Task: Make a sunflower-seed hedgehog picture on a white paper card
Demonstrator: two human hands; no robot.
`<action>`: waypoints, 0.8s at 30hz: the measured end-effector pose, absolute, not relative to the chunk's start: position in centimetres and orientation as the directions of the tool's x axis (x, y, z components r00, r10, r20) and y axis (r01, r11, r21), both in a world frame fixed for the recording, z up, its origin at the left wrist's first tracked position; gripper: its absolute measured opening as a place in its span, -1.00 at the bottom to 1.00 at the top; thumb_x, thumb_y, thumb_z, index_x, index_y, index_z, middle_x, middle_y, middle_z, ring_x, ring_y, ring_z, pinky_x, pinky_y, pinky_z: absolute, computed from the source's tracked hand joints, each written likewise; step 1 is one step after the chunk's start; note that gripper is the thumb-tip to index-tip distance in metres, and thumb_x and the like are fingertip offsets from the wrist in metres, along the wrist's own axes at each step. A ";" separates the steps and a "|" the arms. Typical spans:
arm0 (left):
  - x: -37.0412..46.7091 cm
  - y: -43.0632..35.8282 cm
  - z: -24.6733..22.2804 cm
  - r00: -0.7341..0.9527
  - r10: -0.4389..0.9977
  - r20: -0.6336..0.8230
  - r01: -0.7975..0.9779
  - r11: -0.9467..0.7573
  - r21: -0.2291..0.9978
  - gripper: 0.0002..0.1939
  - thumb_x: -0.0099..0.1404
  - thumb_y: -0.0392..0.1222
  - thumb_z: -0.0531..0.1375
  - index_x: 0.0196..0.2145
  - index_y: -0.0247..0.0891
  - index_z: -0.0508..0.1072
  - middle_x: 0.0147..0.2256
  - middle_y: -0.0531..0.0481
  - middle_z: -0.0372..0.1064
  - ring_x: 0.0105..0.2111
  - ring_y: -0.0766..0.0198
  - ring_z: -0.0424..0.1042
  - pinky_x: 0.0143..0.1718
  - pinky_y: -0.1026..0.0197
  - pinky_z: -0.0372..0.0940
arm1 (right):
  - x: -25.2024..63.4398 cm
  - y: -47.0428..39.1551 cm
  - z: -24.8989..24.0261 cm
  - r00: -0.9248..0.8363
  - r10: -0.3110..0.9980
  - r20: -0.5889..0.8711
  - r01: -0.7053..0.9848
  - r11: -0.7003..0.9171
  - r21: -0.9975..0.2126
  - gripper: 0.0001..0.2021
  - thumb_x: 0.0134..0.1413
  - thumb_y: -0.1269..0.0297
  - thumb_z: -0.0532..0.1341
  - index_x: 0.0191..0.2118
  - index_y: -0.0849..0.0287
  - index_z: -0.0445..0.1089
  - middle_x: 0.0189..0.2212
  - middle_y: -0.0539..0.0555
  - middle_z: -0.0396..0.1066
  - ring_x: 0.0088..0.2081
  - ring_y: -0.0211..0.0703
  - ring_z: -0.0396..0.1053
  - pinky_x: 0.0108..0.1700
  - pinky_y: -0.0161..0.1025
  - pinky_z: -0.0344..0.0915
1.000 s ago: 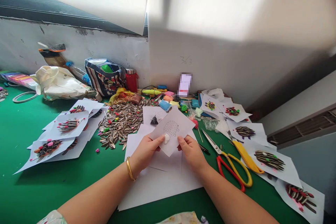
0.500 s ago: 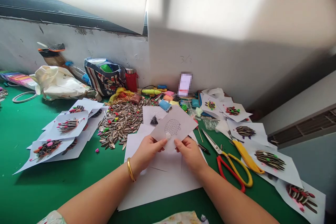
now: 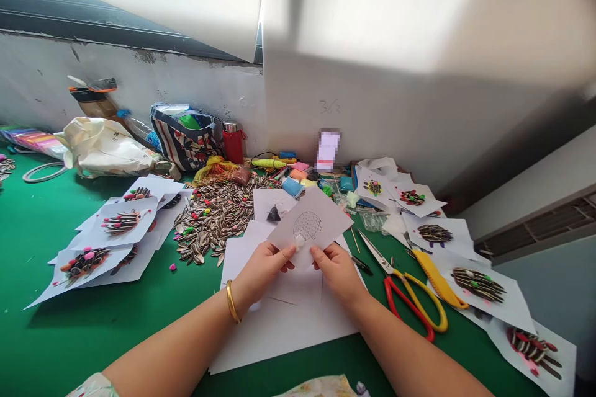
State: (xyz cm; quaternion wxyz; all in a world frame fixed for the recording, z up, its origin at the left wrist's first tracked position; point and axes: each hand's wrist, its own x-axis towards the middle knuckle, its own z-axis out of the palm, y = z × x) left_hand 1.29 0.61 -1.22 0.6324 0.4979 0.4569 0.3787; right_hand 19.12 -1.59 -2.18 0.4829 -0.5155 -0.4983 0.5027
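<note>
A small white paper card (image 3: pixel 321 214) with a line drawing of a rounded, scale-patterned animal is held up above the table. My left hand (image 3: pixel 266 265) pinches its lower left edge between thumb and fingers. Along the lower right edge, my right hand (image 3: pixel 339 271) grips the same card. A small white lump (image 3: pixel 299 240) sits on the card by the left thumb; I cannot make out what it is. Beneath both hands lie larger white sheets (image 3: pixel 288 332), and a black pen (image 3: pixel 361 264) rests just right of my right hand.
Sunflower seeds (image 3: pixel 212 220) lie heaped to the left of the sheets. Scissors (image 3: pixel 403 288) and a yellow-handled cutter (image 3: pixel 437 276) are on the right. Finished seed pictures (image 3: pixel 121 221) stack at left, others (image 3: pixel 479 283) at right. Bags (image 3: pixel 186 136) and a red flask (image 3: pixel 233 142) stand along the wall.
The card has tilted very slightly in my hands. Both hands keep their hold, and everything on the table stays in place.
</note>
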 end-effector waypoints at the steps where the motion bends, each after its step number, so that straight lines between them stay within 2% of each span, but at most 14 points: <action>1: 1.3 0.6 -1.3 0.286 0.936 -0.203 -0.021 0.218 0.976 -0.55 0.13 0.19 0.30 -0.39 -0.34 0.58 -0.50 -0.08 0.44 -0.51 0.27 0.30 -0.44 0.23 0.18 | 19.1 -1.6 -2.2 -0.008 0.999 -0.036 0.038 -0.036 -0.999 -0.62 0.07 -0.06 0.23 -0.34 0.23 0.46 -0.47 0.06 0.43 -0.42 -0.19 0.30 -0.33 -0.25 0.27; 6: 1.0 0.6 -1.6 0.313 0.927 -0.207 -0.029 0.227 0.973 -0.52 0.17 0.16 0.29 -0.13 -0.29 0.57 -0.29 -0.12 0.53 -0.39 0.20 0.38 -0.42 0.23 0.20 | 19.2 -1.7 -2.6 -0.086 0.995 -0.042 0.040 -0.038 -0.998 -0.61 0.11 -0.02 0.22 -0.14 0.20 0.51 -0.33 0.09 0.52 -0.34 -0.13 0.39 -0.27 -0.23 0.32; 10: 1.0 0.4 -1.3 0.326 0.920 -0.217 -0.030 0.240 0.970 -0.49 0.19 0.14 0.28 -0.07 -0.31 0.55 -0.27 -0.14 0.54 -0.33 0.14 0.42 -0.38 0.21 0.23 | 19.1 -1.7 -2.8 -0.116 0.992 -0.051 -0.010 -0.053 -0.999 -0.59 0.13 -0.04 0.22 -0.07 0.16 0.51 -0.22 0.11 0.55 -0.28 -0.08 0.45 -0.18 -0.16 0.38; 13: 1.2 0.1 -0.9 0.345 0.920 -0.187 -0.046 0.216 0.975 -0.49 0.19 0.11 0.29 -0.02 -0.28 0.54 -0.23 -0.14 0.55 -0.30 0.13 0.43 -0.36 0.21 0.25 | 18.9 -1.7 -2.7 -0.164 0.986 -0.018 -0.075 -0.031 -0.997 -0.58 0.09 -0.03 0.28 -0.03 0.14 0.50 -0.13 0.13 0.54 -0.14 0.00 0.47 -0.04 -0.08 0.38; 17: 1.3 0.0 -0.7 0.362 0.919 -0.153 -0.034 0.177 0.984 -0.53 0.19 0.11 0.30 -0.06 -0.26 0.56 -0.21 -0.12 0.54 -0.31 0.17 0.40 -0.36 0.23 0.24 | 18.7 -1.8 -2.4 -0.177 0.984 0.022 -0.129 -0.002 -0.992 -0.60 0.04 0.02 0.34 -0.03 0.11 0.50 -0.03 0.13 0.52 0.05 0.06 0.41 0.08 -0.03 0.34; 20: 1.1 0.2 -1.0 0.348 0.925 -0.149 -0.010 0.163 0.987 -0.56 0.18 0.13 0.30 -0.15 -0.28 0.58 -0.27 -0.10 0.53 -0.35 0.21 0.37 -0.38 0.24 0.22 | 18.7 -1.8 -2.4 -0.205 0.978 0.035 -0.135 0.007 -0.991 -0.61 0.07 0.04 0.33 -0.02 0.11 0.49 -0.01 0.13 0.51 0.07 0.06 0.41 0.11 -0.01 0.32; 24: 1.0 0.6 -1.6 0.334 0.932 -0.141 -0.035 0.162 0.986 -0.57 0.21 0.13 0.27 -0.12 -0.25 0.57 -0.28 -0.08 0.52 -0.34 0.23 0.36 -0.38 0.26 0.22 | 18.8 -1.7 -2.6 -0.243 0.970 0.025 -0.097 0.001 -0.995 -0.63 0.08 0.05 0.32 -0.04 0.14 0.49 -0.05 0.15 0.53 0.01 0.08 0.45 0.11 0.02 0.32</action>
